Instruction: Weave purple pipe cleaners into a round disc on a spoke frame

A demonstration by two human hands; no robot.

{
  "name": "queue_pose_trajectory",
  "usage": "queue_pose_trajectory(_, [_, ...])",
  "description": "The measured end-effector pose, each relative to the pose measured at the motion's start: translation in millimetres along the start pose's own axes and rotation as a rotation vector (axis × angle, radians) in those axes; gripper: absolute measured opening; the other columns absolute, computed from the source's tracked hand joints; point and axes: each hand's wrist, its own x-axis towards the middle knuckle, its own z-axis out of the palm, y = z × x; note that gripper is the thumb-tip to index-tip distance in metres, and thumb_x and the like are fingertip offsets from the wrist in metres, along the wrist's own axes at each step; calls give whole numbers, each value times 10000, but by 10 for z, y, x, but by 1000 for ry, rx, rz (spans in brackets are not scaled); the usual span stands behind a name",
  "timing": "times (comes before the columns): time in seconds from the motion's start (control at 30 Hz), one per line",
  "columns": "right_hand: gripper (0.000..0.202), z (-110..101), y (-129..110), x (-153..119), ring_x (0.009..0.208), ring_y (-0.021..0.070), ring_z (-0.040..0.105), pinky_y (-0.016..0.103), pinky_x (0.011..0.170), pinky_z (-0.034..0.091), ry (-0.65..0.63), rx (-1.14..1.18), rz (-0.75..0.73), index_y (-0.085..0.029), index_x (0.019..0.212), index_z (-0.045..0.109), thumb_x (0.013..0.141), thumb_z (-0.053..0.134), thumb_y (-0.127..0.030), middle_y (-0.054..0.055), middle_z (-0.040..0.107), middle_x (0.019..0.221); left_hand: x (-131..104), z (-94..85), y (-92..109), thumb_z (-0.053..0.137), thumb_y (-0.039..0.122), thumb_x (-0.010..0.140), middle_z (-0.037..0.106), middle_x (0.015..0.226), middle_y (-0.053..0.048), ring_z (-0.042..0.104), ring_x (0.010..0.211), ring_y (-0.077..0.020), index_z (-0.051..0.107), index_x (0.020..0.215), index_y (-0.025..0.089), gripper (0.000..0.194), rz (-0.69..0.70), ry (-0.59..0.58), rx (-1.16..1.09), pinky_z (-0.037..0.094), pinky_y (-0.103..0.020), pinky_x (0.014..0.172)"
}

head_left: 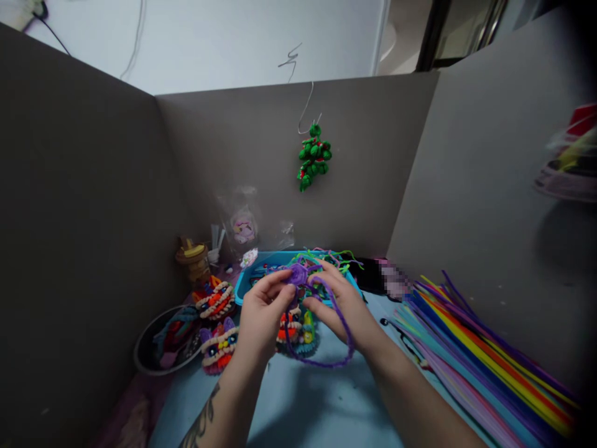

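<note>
A purple pipe cleaner coil [299, 274] is held up in front of me, wound into a small flat round. My left hand [267, 305] pinches its left side between thumb and fingers. My right hand [339, 305] is at its right side, fingers curled around the purple strand, with the thumb somewhat apart. From the coil a long purple pipe cleaner strand [347, 330] hangs in a wide loop below both hands. Behind them, a blue tray [243, 287] holds a tangle of coloured pipe cleaner pieces. Finished striped pipe cleaner figures [219, 348] sit left of my left wrist.
Loose pipe cleaners [494, 354] in many colours lie along the right side. A round dark bowl [142, 358] stands at left, near a brown cup [193, 264]. Grey partitions [242, 143] enclose the table; a green pipe cleaner ornament [314, 155] hangs from a wire.
</note>
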Motion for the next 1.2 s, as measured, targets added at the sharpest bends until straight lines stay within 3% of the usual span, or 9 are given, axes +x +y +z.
queue_pose_trajectory(0.2, [299, 61, 18, -8, 1114, 235, 520, 408, 943, 429, 209, 15, -9, -244, 1022, 535, 750, 659, -250, 73, 558, 1126, 21, -29, -2, 805, 289, 592, 678, 642, -10, 574, 536, -75, 701, 944, 148, 393, -40, 3, -59, 457, -175, 539])
queue_pose_trajectory(0.4, [136, 114, 16, -39, 1046, 237, 508, 414, 914, 421, 376, -112, -41, -218, 694, 562, 737, 683, -263, 55, 511, 1021, 12, -28, 2, 805, 271, 603, 662, 630, 4, 559, 525, -59, 685, 950, 151, 386, -35, 20, -89, 455, -159, 532])
queue_pose_trajectory(0.53, [73, 148, -17, -85, 872, 208, 528, 379, 815, 454, 404, -205, -131, -238, 686, 640, 755, 663, -237, 31, 496, 847, -6, 3, -11, 802, 278, 607, 661, 641, 4, 568, 533, -65, 673, 965, 148, 402, -1, 72, -104, 465, -169, 541])
queue_pose_trajectory(0.73, [158, 172, -149, -113, 644, 150, 516, 290, 611, 448, 231, -197, -362, -228, 768, 659, 817, 543, -133, 13, 526, 678, -5, 20, -47, 795, 238, 618, 647, 641, 29, 577, 568, -65, 666, 986, 171, 396, 50, 83, -169, 452, -166, 573])
queue_pose_trajectory(1.03, [85, 50, -266, -113, 752, 141, 561, 295, 721, 474, -318, 17, -461, -226, 808, 611, 864, 558, -189, 6, 633, 788, 10, 11, 65, 834, 220, 540, 624, 597, 44, 565, 524, -59, 661, 909, 162, 412, 16, 111, -305, 451, -165, 548])
queue_pose_trajectory(1.2, [47, -1, -286, -96, 815, 130, 596, 288, 772, 495, -430, 99, -352, -224, 813, 606, 854, 585, -213, 2, 642, 841, 5, 23, 46, 824, 200, 558, 656, 667, 27, 594, 573, -70, 647, 907, 166, 393, 17, 95, -293, 469, -176, 580])
